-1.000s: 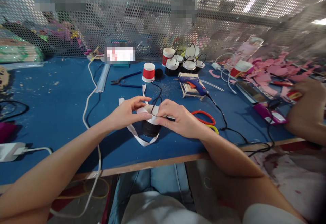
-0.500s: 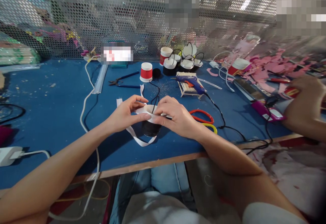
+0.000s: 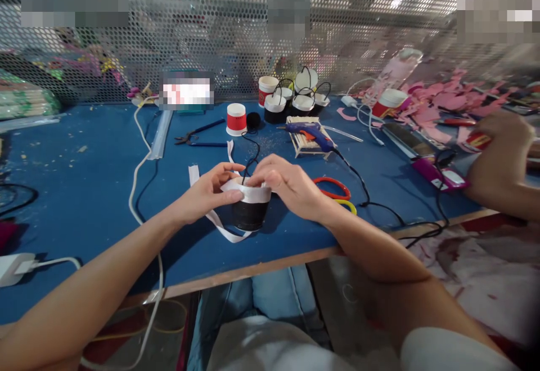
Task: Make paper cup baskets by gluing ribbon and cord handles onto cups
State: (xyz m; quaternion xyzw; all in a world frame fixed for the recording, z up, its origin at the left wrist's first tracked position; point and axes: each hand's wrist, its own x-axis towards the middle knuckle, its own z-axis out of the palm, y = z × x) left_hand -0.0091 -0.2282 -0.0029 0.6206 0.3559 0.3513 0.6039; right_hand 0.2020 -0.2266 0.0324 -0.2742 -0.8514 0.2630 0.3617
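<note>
A small cup wrapped in black cord [image 3: 250, 215] stands upright near the table's front edge. White ribbon [image 3: 255, 194] runs around its rim, and a loose length trails on the table at its left. With thumb in front and fingers behind, my left hand [image 3: 213, 190] pinches the ribbon at the rim's left side. My right hand [image 3: 287, 184] has its bent fingers over the rim and partly inside the cup, gripping its right side; its thumb is raised off the front. Thin black cord [image 3: 252, 160] rises out of the cup and leads back to a black ball of cord [image 3: 253, 120].
Behind are a red-and-white paper cup [image 3: 236, 120], pliers [image 3: 198, 134] and several finished-looking black-and-white cups [image 3: 303, 103]. A glue gun [image 3: 309, 133] rests on a stick rack [image 3: 297, 147]. Scissors [image 3: 333, 187] lie at right. Another person's hand [image 3: 506, 134] is far right.
My right thumb has lifted off the front of the rim, uncovering the white ribbon there. My left hand keeps its pinch. The view has shifted slightly.
</note>
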